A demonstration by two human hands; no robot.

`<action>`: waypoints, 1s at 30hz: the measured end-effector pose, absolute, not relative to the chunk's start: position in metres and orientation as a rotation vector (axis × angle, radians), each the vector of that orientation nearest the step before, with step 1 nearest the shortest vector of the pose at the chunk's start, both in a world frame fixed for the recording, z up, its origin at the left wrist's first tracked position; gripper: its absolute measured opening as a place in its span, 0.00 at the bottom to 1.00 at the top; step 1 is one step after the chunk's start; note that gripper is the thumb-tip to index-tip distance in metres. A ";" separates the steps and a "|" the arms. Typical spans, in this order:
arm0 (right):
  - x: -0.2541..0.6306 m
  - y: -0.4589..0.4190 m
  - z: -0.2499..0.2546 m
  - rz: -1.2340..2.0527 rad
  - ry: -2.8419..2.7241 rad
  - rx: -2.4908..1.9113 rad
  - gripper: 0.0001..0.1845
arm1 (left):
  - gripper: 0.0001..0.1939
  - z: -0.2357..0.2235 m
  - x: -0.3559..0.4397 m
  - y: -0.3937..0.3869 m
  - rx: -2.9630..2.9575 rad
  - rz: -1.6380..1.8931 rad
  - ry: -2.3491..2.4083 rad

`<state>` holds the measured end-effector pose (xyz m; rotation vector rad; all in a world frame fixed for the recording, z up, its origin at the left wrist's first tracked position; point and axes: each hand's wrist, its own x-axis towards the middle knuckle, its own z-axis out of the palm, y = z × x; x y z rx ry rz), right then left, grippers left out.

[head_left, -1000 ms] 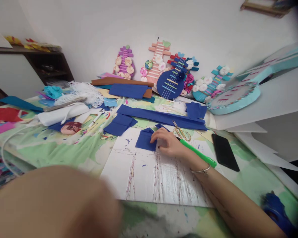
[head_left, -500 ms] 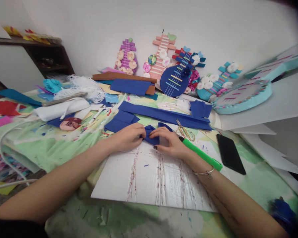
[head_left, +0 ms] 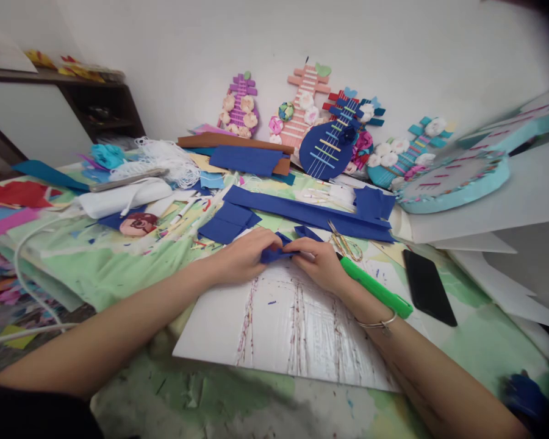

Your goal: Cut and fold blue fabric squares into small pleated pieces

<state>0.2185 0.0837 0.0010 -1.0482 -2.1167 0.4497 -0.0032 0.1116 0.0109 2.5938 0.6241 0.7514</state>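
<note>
Though half-hidden, blue paper [head_left: 271, 255] between left hand [head_left: 243, 257] and right hand [head_left: 321, 263].

Crowded craft table [head_left: 132, 259]

The left hand [head_left: 242, 256] and right hand [head_left: 321, 263] pinch blue paper [head_left: 272, 255] over a white board [head_left: 215, 329]. Scissors [head_left: 345, 245], a green tool [head_left: 379, 289] and a phone [head_left: 430, 289] lie to the right. Model lutes [head_left: 318, 160] stand by the wall [head_left: 174, 61].

The small, dark-blue, paper-like sheet [head_left: 271, 254] was bent and partly hidden, held between my left hand [head_left: 241, 257] and my right hand [head_left: 321, 263] over the flat white board [head_left: 217, 326].
</note>
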 end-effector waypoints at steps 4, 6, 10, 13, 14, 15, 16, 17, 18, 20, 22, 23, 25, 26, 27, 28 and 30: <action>0.219 0.084 0.002 0.424 -2.178 -0.956 0.15 | 0.10 0.006 -0.004 0.113 2.652 0.855 0.544; 0.218 0.083 0.002 0.415 -2.186 -0.981 0.17 | 0.11 0.005 -0.004 0.113 2.697 0.827 0.517; 0.219 0.082 0.004 0.466 -2.236 -0.994 0.15 | 0.13 0.007 -0.004 0.114 2.668 0.742 0.604; 0.222 0.083 0.005 0.469 -2.282 -0.937 0.12 | 0.10 0.010 -0.007 0.118 2.594 0.706 0.612; 0.224 0.083 0.005 0.461 -2.293 -0.922 0.12 | 0.09 0.011 -0.008 0.120 2.574 0.703 0.614; 0.225 0.084 0.006 0.453 -2.308 -0.911 0.11 | 0.08 0.011 -0.010 0.122 2.556 0.710 0.613; 0.227 0.085 0.006 0.445 -2.323 -0.902 0.11 | 0.08 0.011 -0.012 0.124 2.541 0.720 0.606; 0.228 0.085 0.006 0.438 -2.340 -0.893 0.11 | 0.07 0.011 -0.013 0.126 2.531 0.727 0.589; 0.229 0.086 0.006 0.429 -2.356 -0.884 0.11 | 0.07 0.010 -0.014 0.128 2.522 0.721 0.563; 0.230 0.086 0.006 0.404 -2.380 -0.868 0.12 | 0.07 0.011 -0.016 0.129 2.510 0.661 0.508; 0.228 0.086 0.007 0.365 -2.380 -0.862 0.12 | 0.08 0.011 -0.016 0.129 2.506 0.599 0.488; 0.226 0.085 0.008 0.343 -2.374 -0.871 0.12 | 0.08 0.012 -0.015 0.128 2.502 0.581 0.491; 0.222 0.084 0.009 0.307 -2.353 -0.908 0.12 | 0.08 0.012 -0.013 0.127 2.495 0.562 0.508; 0.220 0.083 0.009 0.299 -2.346 -0.929 0.12 | 0.09 0.013 -0.012 0.127 2.494 0.557 0.516; 0.218 0.083 0.009 0.298 -2.343 -0.950 0.12 | 0.09 0.012 -0.011 0.127 2.496 0.555 0.526; 0.216 0.082 0.009 0.305 -2.340 -0.967 0.12 | 0.09 0.012 -0.009 0.127 2.498 0.554 0.541; 0.213 0.082 0.008 0.336 -2.331 -1.002 0.12 | 0.08 0.012 -0.006 0.128 2.497 0.570 0.589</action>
